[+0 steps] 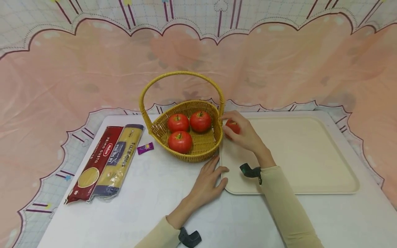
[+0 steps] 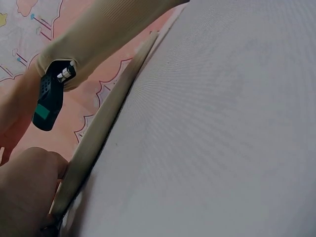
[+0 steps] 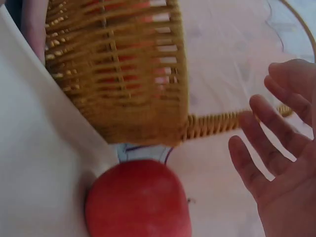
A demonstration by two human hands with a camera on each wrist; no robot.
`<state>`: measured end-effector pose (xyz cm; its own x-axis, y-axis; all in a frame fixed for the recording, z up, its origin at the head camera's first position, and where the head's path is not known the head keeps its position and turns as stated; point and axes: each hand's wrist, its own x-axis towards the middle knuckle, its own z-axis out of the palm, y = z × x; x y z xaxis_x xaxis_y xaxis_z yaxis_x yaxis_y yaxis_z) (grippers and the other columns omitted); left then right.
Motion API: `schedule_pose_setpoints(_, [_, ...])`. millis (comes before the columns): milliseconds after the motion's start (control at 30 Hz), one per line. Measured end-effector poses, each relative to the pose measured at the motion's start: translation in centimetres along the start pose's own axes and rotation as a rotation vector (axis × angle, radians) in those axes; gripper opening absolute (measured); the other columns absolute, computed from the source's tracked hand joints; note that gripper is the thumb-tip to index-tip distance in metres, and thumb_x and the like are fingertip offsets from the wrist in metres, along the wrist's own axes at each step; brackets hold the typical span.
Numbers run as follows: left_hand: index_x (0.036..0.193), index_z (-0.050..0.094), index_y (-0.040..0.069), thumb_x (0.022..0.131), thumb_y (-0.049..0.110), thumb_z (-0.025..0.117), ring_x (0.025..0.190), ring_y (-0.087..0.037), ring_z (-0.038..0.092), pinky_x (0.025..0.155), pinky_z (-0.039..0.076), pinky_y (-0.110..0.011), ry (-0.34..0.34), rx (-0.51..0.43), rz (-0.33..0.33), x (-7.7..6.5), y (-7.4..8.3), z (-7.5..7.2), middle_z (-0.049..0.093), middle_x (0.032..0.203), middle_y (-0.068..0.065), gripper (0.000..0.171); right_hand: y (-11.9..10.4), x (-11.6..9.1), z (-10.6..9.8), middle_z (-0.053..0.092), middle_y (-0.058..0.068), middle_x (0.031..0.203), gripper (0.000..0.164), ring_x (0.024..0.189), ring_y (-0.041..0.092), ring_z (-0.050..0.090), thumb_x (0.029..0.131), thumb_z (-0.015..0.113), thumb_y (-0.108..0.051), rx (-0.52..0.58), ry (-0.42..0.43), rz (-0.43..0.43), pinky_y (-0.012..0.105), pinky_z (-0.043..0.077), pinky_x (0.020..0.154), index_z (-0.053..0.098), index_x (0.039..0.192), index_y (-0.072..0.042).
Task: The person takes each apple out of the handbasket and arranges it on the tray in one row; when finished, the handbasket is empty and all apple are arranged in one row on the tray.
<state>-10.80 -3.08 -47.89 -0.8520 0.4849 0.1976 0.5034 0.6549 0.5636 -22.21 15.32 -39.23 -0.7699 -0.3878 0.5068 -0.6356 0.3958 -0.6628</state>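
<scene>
Three apples (image 1: 180, 142) in the basket (image 1: 198, 157), another apple (image 1: 233, 127) on the tray (image 1: 304, 155), right grip (image 1: 247, 135) and left grip (image 1: 206, 182) both spread apart

the right hand (image 1: 245, 132) partly hides the apple (image 1: 233, 126) on the tray (image 1: 297, 155), both sleeves (image 1: 288, 210) run off the near edge, the purple packet (image 1: 145, 148) bears lettering too small to read.

Head view: soft, even, fairly bright light, faint shadows. Small highlights on the apples (image 1: 180, 142) inside the wicker basket (image 1: 195, 157); plastic glare on the spaghetti packet (image 1: 122, 156) left of the basket. Left wrist view: dimmer, greyer, fine moiré ripple across the white tablecloth (image 2: 222, 128). Right wrist view: hazy, slightly blurred; basket weave and the lone apple (image 3: 138, 200) beside it soft-edged, diffuse shading on the tray (image 3: 34, 163) next to the basket.
</scene>
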Motion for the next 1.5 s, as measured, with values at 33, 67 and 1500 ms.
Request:
schedule_pose_setpoints(33, [0.117,0.059,0.022,0.094,0.03,0.052,0.145,-0.027,0.022,0.117,0.022,-0.047,-0.002,0.001,0.002,0.0,0.0,0.0,0.028,0.154,-0.012,0.026,-0.1,0.1,0.1,0.059,0.009,0.12,0.031,0.112,0.023,0.054,0.086,0.065,-0.004,0.001,-0.021,-0.014,0.044,0.044,0.101,0.06,0.117,-0.008])
schedule_pose_setpoints(67, [0.117,0.059,0.022,0.094,0.03,0.052,0.145,-0.027,0.022,0.117,0.022,-0.047,-0.003,0.005,0.004,0.0,0.0,0.0,0.028,0.154,-0.012,0.026,-0.2,0.2,0.3,0.059,0.009,0.119,0.031,0.111,0.023,0.054,0.087,0.065,-0.005,0.003,-0.044,-0.027,0.044,0.045,0.099,0.06,0.117,-0.009])
schedule_pose_setpoints(1500, [0.117,0.059,0.021,0.094,0.03,0.051,0.144,-0.027,0.024,0.117,0.023,-0.046,0.013,0.005,0.03,0.0,-0.1,0.1,0.03,0.153,-0.013,0.026,-0.6,9.3,6.1,0.027,0.011,0.147,0.05,0.138,0.033,0.025,0.091,0.06,-0.024,-0.491,-0.673,0.127,0.054,0.026,0.112,0.044,0.138,-0.019])
